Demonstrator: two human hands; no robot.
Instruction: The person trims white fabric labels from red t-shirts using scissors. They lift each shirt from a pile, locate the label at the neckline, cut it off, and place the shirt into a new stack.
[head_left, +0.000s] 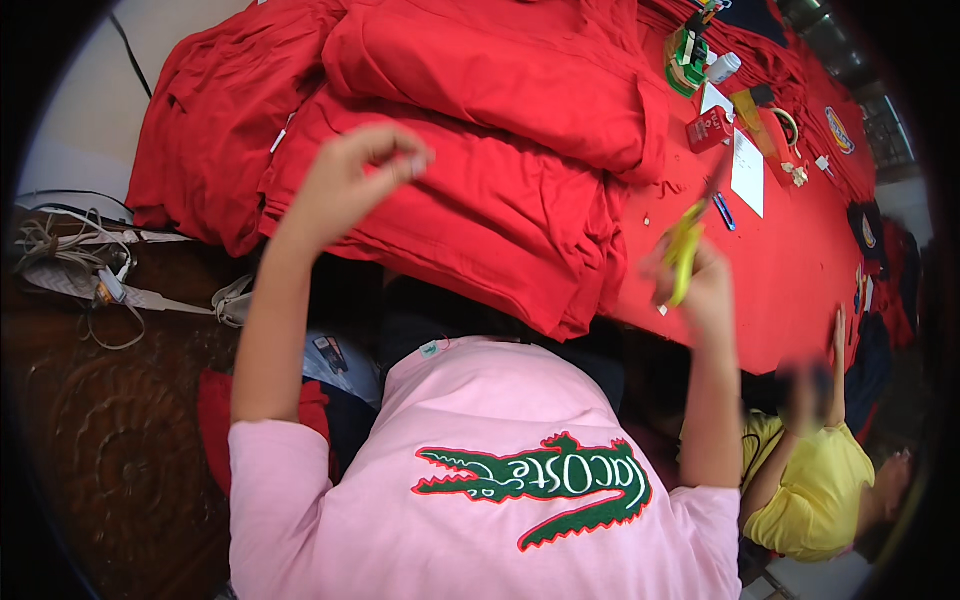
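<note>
Over the red fabric pile (480, 190) at the table's near left, my left hand (350, 190) is raised with thumb and fingertips brought together in a pinch. Whatever it may hold is too small to make out. My right hand (700, 285) grips a pair of scissors (684, 250) with yellow handles, to the right of the pile. Their dark blades point up and away, blurred by motion. Thick folded red garments (490, 80) lie stacked on top of the pile, and its near edge hangs over the table's front.
On the red tabletop (780, 290) lie a white paper (747, 173), a blue pen (724, 211), a red box (708, 130), a tape roll (787, 126) and a green holder (687, 62). Tangled cables (80, 255) sit at left. A person in yellow (815, 490) is at right.
</note>
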